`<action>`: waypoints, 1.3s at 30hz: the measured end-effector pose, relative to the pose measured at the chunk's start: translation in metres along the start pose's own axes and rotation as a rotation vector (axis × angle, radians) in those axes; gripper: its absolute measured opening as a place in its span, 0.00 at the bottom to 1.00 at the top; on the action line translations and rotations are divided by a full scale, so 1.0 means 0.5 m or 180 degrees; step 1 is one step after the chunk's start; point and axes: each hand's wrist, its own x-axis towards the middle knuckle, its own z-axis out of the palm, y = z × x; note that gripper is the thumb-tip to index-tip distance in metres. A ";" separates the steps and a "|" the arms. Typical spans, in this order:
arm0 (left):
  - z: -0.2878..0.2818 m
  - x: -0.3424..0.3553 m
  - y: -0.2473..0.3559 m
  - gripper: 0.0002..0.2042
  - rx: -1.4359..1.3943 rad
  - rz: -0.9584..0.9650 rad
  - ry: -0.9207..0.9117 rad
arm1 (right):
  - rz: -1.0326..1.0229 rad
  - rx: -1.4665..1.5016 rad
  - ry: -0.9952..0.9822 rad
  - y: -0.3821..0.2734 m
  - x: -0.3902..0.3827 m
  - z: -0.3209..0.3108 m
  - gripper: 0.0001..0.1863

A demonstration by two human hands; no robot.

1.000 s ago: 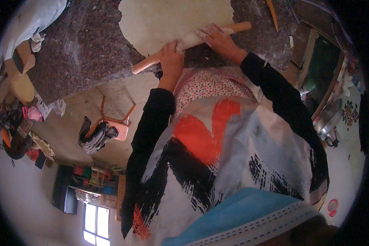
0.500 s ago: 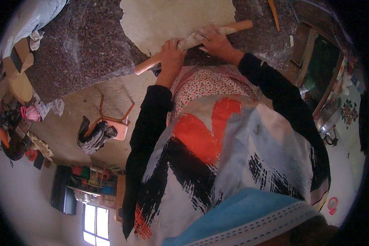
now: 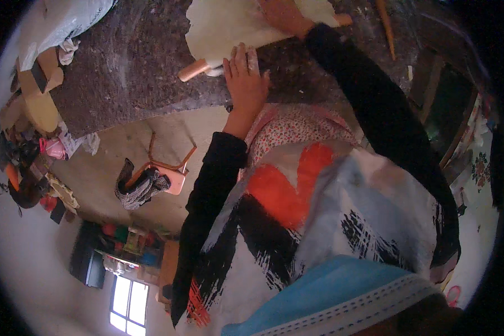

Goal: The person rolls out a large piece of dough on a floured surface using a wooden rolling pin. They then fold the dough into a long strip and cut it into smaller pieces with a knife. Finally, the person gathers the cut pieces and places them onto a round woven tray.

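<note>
Dough (image 3: 221, 31) now laps over rolling pin (image 3: 193, 70) on table (image 3: 123, 73), ends bare; pin likely wrapped. Left hand (image 3: 245, 81) has opened flat at its edge; right hand (image 3: 285, 14) sits further forward, can't tell its grip.

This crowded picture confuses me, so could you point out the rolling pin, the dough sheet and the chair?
Rolling pin (image 3: 194, 70): head view, on its bare left end.
Dough sheet (image 3: 224, 28): head view, on its pale left part.
Chair (image 3: 176, 182): head view, on its pink panel.
</note>
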 end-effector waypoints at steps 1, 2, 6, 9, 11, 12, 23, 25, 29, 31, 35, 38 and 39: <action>0.005 0.014 -0.012 0.34 0.0076 0.0130 -0.0066 | 0.0004 -0.0160 0.0280 0.031 0.038 0.019 0.29; 0.005 0.024 -0.028 0.34 0.0176 0.0214 -0.0126 | -0.0021 -0.0280 0.0566 0.043 0.072 0.017 0.27; 0.012 0.091 -0.081 0.33 0.0368 0.0309 0.0193 | 0.0358 0.0070 -0.1348 0.074 0.069 -0.057 0.29; 0.015 0.122 -0.104 0.32 0.0566 0.0218 0.0196 | 0.0147 0.0388 -0.0550 0.077 -0.040 -0.075 0.37; 0.019 0.152 -0.123 0.32 0.0708 0.0251 0.0364 | 0.0107 0.0033 -0.0744 0.078 -0.084 -0.066 0.37; 0.025 0.166 -0.136 0.31 0.0625 0.0247 0.0355 | 0.0149 -0.0050 -0.0727 0.089 -0.091 -0.050 0.36; 0.044 0.108 -0.173 0.26 0.1049 -0.0200 -0.0356 | 0.0010 0.0087 -0.0940 0.139 -0.123 -0.059 0.36; 0.057 0.063 -0.162 0.27 0.0944 -0.0205 -0.0392 | 0.0103 0.0293 -0.1104 0.121 -0.167 -0.090 0.36; 0.061 -0.049 -0.132 0.29 0.0704 -0.0342 -0.0693 | 0.0285 0.0509 -0.1086 0.046 -0.264 -0.141 0.37; 0.057 -0.084 -0.117 0.31 0.0803 -0.0249 -0.0032 | 0.0415 0.0517 -0.1222 0.017 -0.266 -0.166 0.38; 0.043 -0.109 -0.071 0.36 0.0756 0.0000 -0.0497 | 0.0431 0.0373 -0.0969 0.049 -0.155 -0.128 0.40; -0.033 0.060 -0.031 0.38 0.0750 -0.0802 -0.1766 | 0.0193 0.0184 -0.0044 0.099 -0.018 -0.090 0.31; -0.033 0.101 -0.040 0.38 0.0730 -0.0853 -0.1724 | 0.0110 0.0259 0.0350 0.111 0.039 -0.104 0.21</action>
